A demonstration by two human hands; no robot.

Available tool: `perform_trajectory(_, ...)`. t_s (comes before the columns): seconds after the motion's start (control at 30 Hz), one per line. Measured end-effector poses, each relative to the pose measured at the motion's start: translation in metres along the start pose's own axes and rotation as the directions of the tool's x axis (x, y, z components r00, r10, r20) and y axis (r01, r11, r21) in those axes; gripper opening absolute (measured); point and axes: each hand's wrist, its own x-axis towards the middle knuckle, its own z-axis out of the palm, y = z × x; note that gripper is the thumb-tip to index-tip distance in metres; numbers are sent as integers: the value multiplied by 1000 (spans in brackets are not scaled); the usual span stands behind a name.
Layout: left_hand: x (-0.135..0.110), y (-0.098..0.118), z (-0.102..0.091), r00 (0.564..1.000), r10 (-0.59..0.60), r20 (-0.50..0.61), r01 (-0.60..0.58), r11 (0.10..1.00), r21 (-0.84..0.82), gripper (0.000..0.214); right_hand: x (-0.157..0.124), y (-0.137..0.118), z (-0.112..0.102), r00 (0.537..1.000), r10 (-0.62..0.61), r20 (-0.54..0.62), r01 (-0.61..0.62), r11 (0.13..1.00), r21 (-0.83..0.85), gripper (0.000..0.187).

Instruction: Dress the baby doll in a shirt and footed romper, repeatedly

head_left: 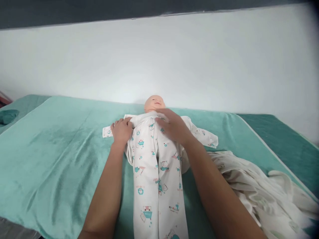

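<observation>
A baby doll (155, 103) lies face up, its head toward the wall. White printed baby trousers (158, 172) are spread lengthwise over its body, waistband near the neck and legs running toward me. Beneath them, a white printed baby top (200, 134) shows, its sleeves stretched out to both sides. My left hand (122, 130) is closed at the left end of the waistband, its fingers bent over the cloth beside the left sleeve. Across the upper right of the trousers rests my right hand (174, 126), fingers apart and slightly blurred. The doll's limbs are hidden under cloth.
A crumpled pale cloth (259, 189) lies to the right, near my right forearm. Green sheeting (67, 159) with wrinkles covers the bed. Behind the doll's head rises a white wall (159, 63). A dark green fold (8, 117) sits at the far left.
</observation>
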Motion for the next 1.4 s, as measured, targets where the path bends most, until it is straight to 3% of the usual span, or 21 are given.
perform_trajectory(0.1, 0, -1, 0, 1000, 6, 9, -6, 1000, -6, 46, 28, -48, 21, 947, -82, 311, 163, 956, -244, 38)
perform_trajectory(0.23, 0, -2, -3, 999, 13, 41, -13, 1000, -1, 44, 63, -82, 54, 818, 31, 574, 321, 804, -500, 31)
perform_trajectory(0.37, 0, -1, -7, 998, 31, 55, -31, 1000, 3, 51, 76, -81, 68, 789, 102, 606, 324, 768, -552, 34)
perform_trajectory(0.7, -1, -11, -8, 996, 4, 90, 8, 991, -133, 50, 76, -64, 35, 787, 143, 600, 327, 728, -602, 45)
perform_trajectory(0.83, -1, -11, -9, 995, -14, 97, 30, 987, -161, 47, 76, -66, 47, 745, -9, 667, 453, 741, -496, 40)
perform_trajectory(0.93, -1, -10, -10, 995, -22, 93, 38, 984, -174, 41, 78, -72, 54, 702, -14, 712, 469, 762, -447, 34)
perform_trajectory(1.03, -1, -12, -9, 996, -42, 78, 57, 977, -204, 45, 78, -75, 48, 715, 18, 699, 451, 753, -480, 29)
perform_trajectory(1.2, 0, -16, -5, 993, -82, 88, 99, 973, -208, 35, 76, -74, 18, 823, 27, 568, 406, 671, -620, 21)
perform_trajectory(1.4, 3, -22, -2, 981, -161, 108, 174, 976, -132, 32, 68, -78, -7, 882, 45, 469, 293, 727, -621, 22)
